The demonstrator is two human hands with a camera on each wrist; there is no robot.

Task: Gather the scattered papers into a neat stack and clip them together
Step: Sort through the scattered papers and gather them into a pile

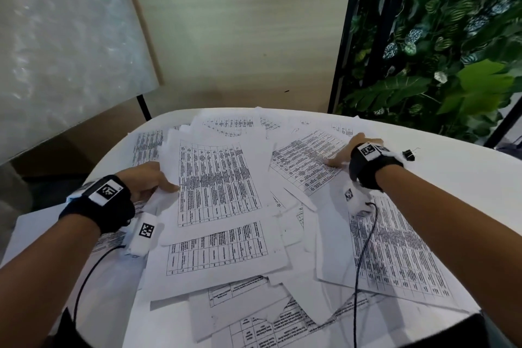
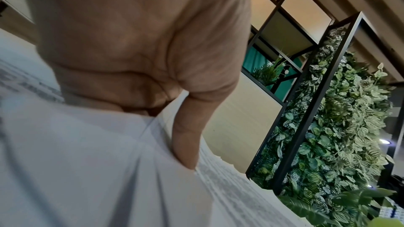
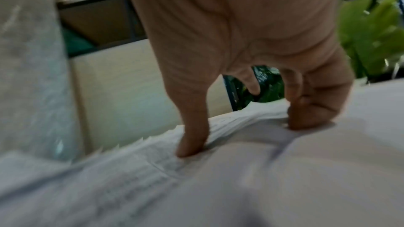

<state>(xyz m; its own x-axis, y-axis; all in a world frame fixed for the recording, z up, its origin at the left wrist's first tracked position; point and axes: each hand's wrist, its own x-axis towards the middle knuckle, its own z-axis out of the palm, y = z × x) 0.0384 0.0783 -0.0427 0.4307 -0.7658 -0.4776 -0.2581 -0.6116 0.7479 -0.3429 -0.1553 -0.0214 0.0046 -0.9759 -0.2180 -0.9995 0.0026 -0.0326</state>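
Note:
Many printed sheets lie scattered and overlapping on the white round table [image 1: 463, 169]. My left hand [image 1: 158, 181] grips the left edge of a loose bundle of papers [image 1: 217, 186], thumb [image 2: 188, 135] on top and fingers underneath. My right hand [image 1: 343, 154] is at the far right corner of another printed sheet [image 1: 305, 161]. Its thumb [image 3: 190, 144] presses on top while the curled fingers [image 3: 310, 115] bear against the sheet's edge. A black binder clip [image 1: 408, 155] lies on bare table just right of that hand.
A green plant wall [image 1: 440, 37] in a black frame stands behind the table at right, and a pale panel [image 1: 56, 37] leans at left. Black wrist-camera cables [image 1: 364, 248] trail over the papers. Sheets overhang the near table edge [image 1: 254, 328].

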